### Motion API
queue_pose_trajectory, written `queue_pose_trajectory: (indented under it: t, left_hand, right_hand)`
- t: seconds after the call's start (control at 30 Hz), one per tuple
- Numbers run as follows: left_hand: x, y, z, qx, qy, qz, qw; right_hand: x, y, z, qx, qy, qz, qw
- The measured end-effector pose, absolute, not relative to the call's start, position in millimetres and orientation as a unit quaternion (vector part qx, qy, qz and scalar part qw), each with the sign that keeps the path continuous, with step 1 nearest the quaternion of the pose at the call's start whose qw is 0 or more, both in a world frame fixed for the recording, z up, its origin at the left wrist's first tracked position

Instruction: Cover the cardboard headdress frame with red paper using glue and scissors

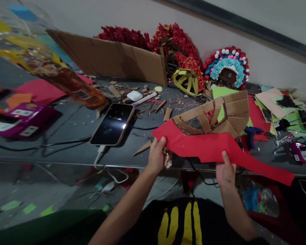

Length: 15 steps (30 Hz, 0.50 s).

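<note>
A long, irregularly cut red sheet is stretched between my two hands above the table's front edge. My left hand grips its left end, thumb on top, with a crumpled brownish piece beside the palm. My right hand pinches the lower edge right of the middle, thumb over the red surface. The sheet's narrow tail extends to the right past this hand. Just behind the sheet, partly covered by it, is a brown cardboard frame with cut-out openings.
On the dark table, a phone with a cable lies left, near a bottle and purple package. Cardboard scraps, a blue glue gun, a cardboard panel and a decorated headpiece are also there.
</note>
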<state>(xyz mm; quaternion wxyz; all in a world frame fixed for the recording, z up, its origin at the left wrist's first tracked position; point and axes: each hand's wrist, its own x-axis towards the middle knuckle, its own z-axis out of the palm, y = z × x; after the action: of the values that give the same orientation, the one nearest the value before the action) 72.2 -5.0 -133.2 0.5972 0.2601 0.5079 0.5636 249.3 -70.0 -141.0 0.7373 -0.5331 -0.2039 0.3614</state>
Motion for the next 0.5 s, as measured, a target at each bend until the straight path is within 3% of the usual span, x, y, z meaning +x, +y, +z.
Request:
queue_pose_trajectory:
  t: [0.23,0.5]
  left_hand:
    - [71,-5,-139,0.28,0.509,0.567,0.584]
    - [70,-13,-151,0.333,0.503,0.5,0.621]
  right_hand:
    - [237,-64,-143,-0.577,-0.221,0.347,0.706]
    - [229,-57,-136,-0.533,-0.18,0.373,0.738]
